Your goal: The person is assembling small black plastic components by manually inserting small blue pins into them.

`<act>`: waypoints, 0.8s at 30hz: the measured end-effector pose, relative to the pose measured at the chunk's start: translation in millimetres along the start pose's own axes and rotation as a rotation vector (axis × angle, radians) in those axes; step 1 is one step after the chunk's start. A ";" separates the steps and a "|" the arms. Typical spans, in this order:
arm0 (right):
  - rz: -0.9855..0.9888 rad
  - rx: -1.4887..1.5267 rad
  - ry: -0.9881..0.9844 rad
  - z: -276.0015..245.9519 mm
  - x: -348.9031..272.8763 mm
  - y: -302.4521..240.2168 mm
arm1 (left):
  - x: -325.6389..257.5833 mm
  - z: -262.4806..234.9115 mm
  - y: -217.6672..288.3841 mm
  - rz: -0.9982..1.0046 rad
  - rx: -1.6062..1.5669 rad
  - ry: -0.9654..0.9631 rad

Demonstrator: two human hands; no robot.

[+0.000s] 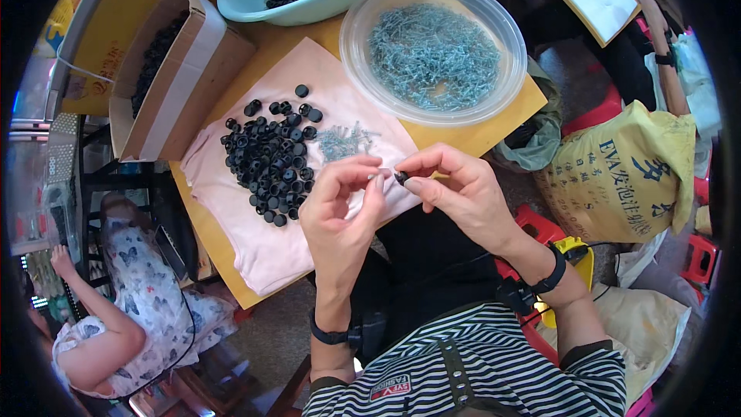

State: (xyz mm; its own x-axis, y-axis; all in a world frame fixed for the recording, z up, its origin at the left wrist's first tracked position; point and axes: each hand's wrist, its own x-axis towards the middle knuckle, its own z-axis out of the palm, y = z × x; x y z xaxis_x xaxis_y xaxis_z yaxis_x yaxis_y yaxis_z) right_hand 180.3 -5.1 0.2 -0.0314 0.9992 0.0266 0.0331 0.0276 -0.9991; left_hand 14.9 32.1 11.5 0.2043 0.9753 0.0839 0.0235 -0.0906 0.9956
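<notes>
In front of my body, my right hand (461,189) pinches a small black cap (400,177) between thumb and forefinger. Close beside it, thumb and forefinger of my left hand (344,202) are pressed together on a tiny pale piece that looks like a screw; most of it is hidden by the fingertips. A heap of black caps (270,158) lies on a pink cloth (266,262), to the left of my hands. Between that heap and my fingers is a small pile of silvery screws (340,143).
A clear round tub (515,81) full of screws stands at the table's far right. Behind are a pale blue basin (309,15) of black caps and a cardboard box (174,85) with black pieces. A yellow sack (617,177) stands right. People sit at left and far right.
</notes>
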 end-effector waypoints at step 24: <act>0.558 1.087 -0.215 20.7 -5.6 3.1 | -36.6 -10.1 15.4 0.222 0.318 0.142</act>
State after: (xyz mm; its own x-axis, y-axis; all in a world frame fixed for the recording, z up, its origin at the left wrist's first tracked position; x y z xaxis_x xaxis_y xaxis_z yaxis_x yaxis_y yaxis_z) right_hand 159.9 -11.2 -3.7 -0.4454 0.8381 -0.3150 -0.7477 -0.5417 -0.3841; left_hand -2.1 -3.0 24.2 0.1017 0.9412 0.3222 0.2998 -0.3378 0.8922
